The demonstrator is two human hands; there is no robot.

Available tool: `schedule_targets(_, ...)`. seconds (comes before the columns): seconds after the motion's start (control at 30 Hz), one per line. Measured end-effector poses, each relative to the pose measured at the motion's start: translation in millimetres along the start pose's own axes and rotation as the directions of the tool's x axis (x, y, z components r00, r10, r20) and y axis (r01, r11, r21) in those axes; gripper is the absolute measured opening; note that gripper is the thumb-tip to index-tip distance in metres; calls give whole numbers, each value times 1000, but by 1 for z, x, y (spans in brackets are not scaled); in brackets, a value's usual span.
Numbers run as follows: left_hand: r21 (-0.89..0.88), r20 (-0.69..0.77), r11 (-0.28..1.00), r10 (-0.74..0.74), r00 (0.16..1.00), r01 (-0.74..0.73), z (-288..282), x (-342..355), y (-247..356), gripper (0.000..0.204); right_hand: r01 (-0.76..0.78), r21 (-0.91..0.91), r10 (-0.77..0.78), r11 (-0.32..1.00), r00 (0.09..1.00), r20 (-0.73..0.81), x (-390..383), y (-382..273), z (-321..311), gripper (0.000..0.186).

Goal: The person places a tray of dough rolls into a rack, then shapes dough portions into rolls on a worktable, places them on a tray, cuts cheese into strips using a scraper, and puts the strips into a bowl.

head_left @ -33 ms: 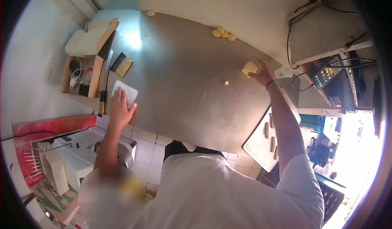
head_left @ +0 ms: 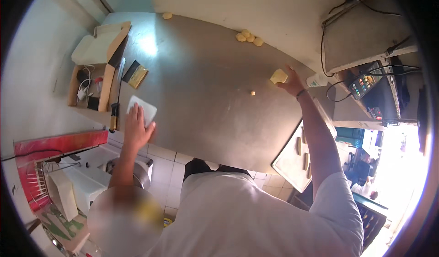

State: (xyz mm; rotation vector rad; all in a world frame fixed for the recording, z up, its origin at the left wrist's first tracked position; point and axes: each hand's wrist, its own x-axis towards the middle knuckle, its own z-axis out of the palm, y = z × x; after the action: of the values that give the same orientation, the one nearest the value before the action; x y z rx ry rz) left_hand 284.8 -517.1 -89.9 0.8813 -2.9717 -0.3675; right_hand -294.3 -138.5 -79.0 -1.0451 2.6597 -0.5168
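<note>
My left hand lies over a white flat scraper on the left half of the steel table, fingers on its face and thumb along its side. At the right, my right hand holds a pale yellow square block between thumb and fingers. A small cream lump sits to its lower left. Several rounded dough pieces are bunched at the back edge, with a lone piece farther left.
Left: open cardboard box of cables, long knife, gold-and-black packet. Right: white bottle, tray with dough strips, wired phone on a shelf. Other people are in the bright doorway beyond.
My left hand and the scraper have shifted slightly to the right. My right hand has barely moved, still on the yellow block.
</note>
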Motion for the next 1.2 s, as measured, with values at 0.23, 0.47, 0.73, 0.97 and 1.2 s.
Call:
schedule_targets(0.23,57,279,994,70,958,-89,-29,-64,65,76,28,-125,-23,992,999,41,4,8,15,94)
schedule_targets(0.47,233,27,941,244,969,-244,5,-84,48,52,73,-293,-90,953,995,-47,-11,-46,8,78)
schedule_targets(0.73,-94,-54,996,-4,999,-1,-16,-66,94,26,78,139,-32,987,951,-307,-99,-31,34,68)
schedule_targets(0.97,-896,302,206,-365,880,393,-13,-71,219,28,-35,140,21,990,995,102,-247,-121,65,70)
schedule_targets(1.2,-955,222,169,-131,966,242,-37,-23,309,34,-49,143,45,989,999,28,-287,-139,61,97)
